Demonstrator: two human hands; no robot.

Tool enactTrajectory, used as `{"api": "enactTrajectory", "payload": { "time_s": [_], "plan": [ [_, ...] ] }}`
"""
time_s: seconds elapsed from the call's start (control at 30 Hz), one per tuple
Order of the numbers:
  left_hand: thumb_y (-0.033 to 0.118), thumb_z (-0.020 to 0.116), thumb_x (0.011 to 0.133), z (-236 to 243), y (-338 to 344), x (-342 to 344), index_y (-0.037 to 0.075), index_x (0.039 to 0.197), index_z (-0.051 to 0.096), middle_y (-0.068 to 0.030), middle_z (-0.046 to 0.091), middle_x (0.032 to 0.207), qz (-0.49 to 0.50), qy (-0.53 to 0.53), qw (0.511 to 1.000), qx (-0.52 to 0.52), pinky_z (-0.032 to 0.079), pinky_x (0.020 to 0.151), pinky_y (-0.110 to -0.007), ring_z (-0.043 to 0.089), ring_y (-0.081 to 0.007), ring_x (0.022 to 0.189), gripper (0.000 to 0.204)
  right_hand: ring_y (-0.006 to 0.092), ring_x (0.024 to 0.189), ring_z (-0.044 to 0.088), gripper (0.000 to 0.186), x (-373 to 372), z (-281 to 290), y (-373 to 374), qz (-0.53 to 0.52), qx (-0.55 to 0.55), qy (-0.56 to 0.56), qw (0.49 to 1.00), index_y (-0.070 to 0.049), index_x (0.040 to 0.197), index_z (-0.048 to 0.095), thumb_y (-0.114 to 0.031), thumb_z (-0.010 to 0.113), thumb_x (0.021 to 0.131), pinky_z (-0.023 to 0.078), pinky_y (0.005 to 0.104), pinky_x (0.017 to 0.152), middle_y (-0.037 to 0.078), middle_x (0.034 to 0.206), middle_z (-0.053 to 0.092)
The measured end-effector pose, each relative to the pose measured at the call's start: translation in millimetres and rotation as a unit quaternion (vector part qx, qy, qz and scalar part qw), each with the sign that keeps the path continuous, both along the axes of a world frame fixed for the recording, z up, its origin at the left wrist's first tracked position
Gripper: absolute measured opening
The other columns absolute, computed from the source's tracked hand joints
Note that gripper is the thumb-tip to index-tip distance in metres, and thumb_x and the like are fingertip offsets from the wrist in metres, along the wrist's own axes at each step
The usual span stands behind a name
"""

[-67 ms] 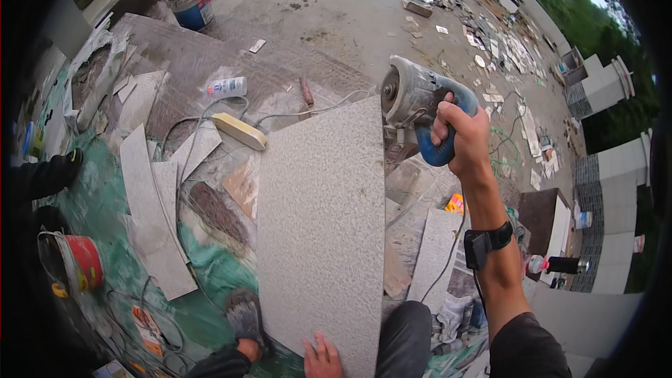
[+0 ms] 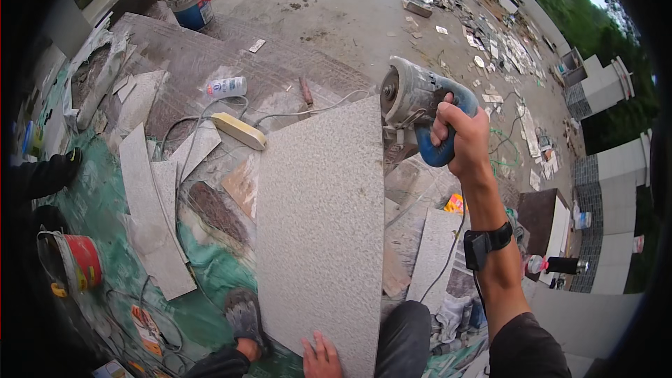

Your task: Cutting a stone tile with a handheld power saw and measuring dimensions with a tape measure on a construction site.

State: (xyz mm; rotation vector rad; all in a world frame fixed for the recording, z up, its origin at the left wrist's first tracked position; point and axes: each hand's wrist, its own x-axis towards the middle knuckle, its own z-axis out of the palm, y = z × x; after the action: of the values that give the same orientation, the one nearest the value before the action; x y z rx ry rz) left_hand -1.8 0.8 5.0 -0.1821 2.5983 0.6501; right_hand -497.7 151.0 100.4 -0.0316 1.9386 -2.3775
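Right grip [image 2: 458, 129], right of centre in the upper half of my view, is clenched around the blue handle of a dusty power tool [image 2: 416, 91], and there's the tool's head just beside the upper right corner of the big speckled slab [image 2: 318, 224]; whether they touch, I can't tell. The slab fills the middle of the frame, running down to the lower edge. Down there I've got the left grip [image 2: 322, 357], fingers resting on the slab's face; whether it's clasping the edge, I can't tell. A yellowish block [image 2: 239, 131] lies at the slab's upper left side, a white bottle [image 2: 226, 87] on its side above it, cut strips [image 2: 150, 217] left of centre, and a red bucket [image 2: 82, 262] at lower left.
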Motion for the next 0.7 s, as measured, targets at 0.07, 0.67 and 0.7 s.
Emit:
{"api": "enactTrajectory", "payload": {
  "time_s": [0.07,0.67,0.7],
  "plan": [
    [0.004,0.054,0.087,-3.2,-8.2,-2.6,-0.011,0.148,0.036,-0.0342,0.036,0.154,-0.008,0.0,1.0,-0.004,0.039,0.112,-0.056,0.042,-0.0553,0.135,0.065,0.012,0.052,0.052,0.013,1.0,-1.9,-4.5,-0.005,-0.004,0.002,1.0,-0.006,0.097,0.057,-0.004,0.067,0.088,0.045,0.0313,0.049,0.001,0.07,0.054],
    [0.004,0.052,0.089,-0.6,-2.1,-1.5,-0.011,0.15,0.031,-0.0334,0.034,0.156,0.002,-0.03,0.999,0.012,0.036,0.114,-0.055,0.039,-0.0542,0.137,0.066,0.0122,0.055,0.052,0.015,10.0,2.8,1.6,0.007,0.02,-0.01,1.0,-0.005,0.1,0.057,-0.006,0.066,0.088,0.044,0.0301,0.049,0.002,0.072,0.054],
    [0.004,0.052,0.089,-1.4,-2.2,-0.9,-0.011,0.151,0.031,-0.0334,0.033,0.156,0.002,-0.027,1.0,0.013,0.036,0.115,-0.056,0.039,-0.0546,0.137,0.066,0.0122,0.055,0.052,0.015,10.1,2.4,1.6,0.009,0.019,-0.01,1.0,-0.005,0.1,0.057,-0.006,0.066,0.088,0.044,0.0301,0.049,0.002,0.072,0.054]
  ]
}}
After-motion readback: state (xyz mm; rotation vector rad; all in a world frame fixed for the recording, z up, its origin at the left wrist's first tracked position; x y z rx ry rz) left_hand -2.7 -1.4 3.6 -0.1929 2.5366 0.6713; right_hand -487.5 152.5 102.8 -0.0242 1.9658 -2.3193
